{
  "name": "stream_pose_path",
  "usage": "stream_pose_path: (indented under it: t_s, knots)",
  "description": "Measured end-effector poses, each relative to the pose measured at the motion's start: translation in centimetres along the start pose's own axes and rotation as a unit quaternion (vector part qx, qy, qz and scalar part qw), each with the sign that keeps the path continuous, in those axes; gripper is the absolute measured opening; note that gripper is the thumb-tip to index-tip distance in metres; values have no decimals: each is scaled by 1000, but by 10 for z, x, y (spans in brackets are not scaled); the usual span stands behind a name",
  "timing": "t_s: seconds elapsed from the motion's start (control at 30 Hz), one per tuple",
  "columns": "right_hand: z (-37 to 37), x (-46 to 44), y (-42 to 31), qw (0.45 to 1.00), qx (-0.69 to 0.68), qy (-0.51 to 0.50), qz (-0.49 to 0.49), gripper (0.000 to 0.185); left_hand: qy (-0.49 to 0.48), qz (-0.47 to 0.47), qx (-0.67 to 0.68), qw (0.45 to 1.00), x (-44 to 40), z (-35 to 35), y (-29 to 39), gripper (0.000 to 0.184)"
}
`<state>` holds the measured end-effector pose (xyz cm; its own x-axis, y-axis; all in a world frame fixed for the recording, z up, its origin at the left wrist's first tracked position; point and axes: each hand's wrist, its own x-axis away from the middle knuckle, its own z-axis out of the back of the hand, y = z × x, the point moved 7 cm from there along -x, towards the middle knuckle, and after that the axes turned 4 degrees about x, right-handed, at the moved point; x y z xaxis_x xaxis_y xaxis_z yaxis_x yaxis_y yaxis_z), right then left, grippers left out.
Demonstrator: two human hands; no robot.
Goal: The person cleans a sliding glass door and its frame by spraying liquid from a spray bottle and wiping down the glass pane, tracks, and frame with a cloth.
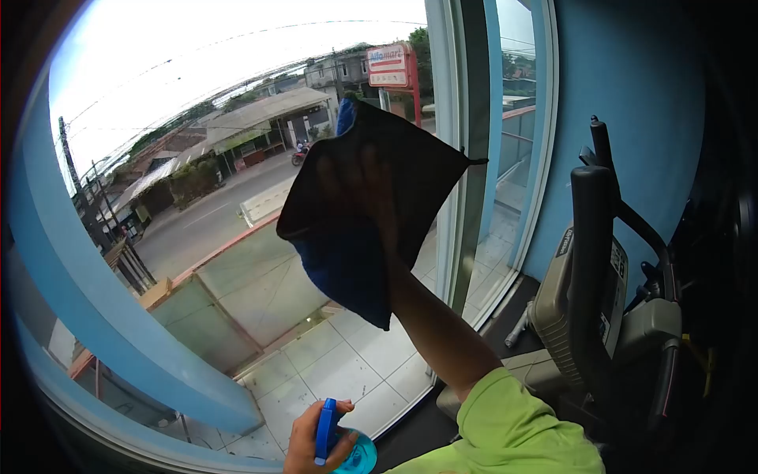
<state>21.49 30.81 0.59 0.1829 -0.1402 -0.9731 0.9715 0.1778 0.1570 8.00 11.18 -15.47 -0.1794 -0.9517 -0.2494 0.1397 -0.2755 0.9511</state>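
Observation:
A dark cloth (410,150) with a blue underside is spread against the window glass. My right hand (359,186) presses on it with fingers spread, seen dimly against the cloth; the green sleeve (513,426) shows at the lower right. Low in the view, my left hand (316,438) is wrapped round a spray bottle (359,454) with a blue trigger head and light blue body, away from the cloth.
To the right stands an exercise machine (580,292) with dark handles, near a blue wall (647,118). The window frame (466,205) runs upright beside the cloth. Outside are a tiled balcony (339,355), a road, buildings and a red sign (391,67).

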Motion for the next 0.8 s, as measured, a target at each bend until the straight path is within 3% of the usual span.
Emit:
stream_pose_path:
  t_s: [0.07,0.17,0.23,0.3,0.33,0.37,0.4,0.43,0.5,0.53,0.6,0.67,0.7,0.77,0.8]
  knots:
    - [33,61,-22,948,-310,67,34,62,4,-7,7,1000,-3,-3,-2,42]
    - [-12,190,-1,953,-299,32,27,58,-27,-46,-85,995,-1,-2,-3,42]
    - [-42,256,44,963,-267,-24,3,77,-5,-16,-62,998,9,3,-11,42]
    - [-71,279,88,946,-220,-129,-199,91,29,15,-12,999,20,7,-23,41]
    - [-75,253,104,940,-259,-56,-217,82,35,14,-12,999,21,7,-23,41]
    - [-122,253,130,870,-318,-45,-375,71,18,46,-37,998,23,2,-29,41]
    - [-113,237,104,874,-299,-71,-376,68,-1,82,-61,995,28,-2,-34,41]
    - [-102,220,77,878,-281,-98,-376,64,4,92,-60,994,30,-2,-35,41]
    - [-96,210,19,951,-101,-154,-246,64,-52,92,-142,984,29,-10,-36,45]
    - [-92,202,-4,969,-8,-174,-175,64,-31,63,-115,991,30,-11,-41,47]
    - [-54,191,-31,997,-4,-72,-21,65,-30,59,-110,992,28,-15,-53,46]
    - [-7,215,-42,981,-185,59,-7,67,-36,50,-103,993,32,-21,-54,47]
    - [-6,247,-39,957,-272,73,-68,68,-30,53,-106,992,36,-23,-56,47]
    - [-41,313,-4,929,-282,-15,-239,68,-26,4,-115,993,48,-26,-57,45]
    - [-47,320,17,910,-276,18,-308,67,-15,4,-99,995,58,-23,-62,47]
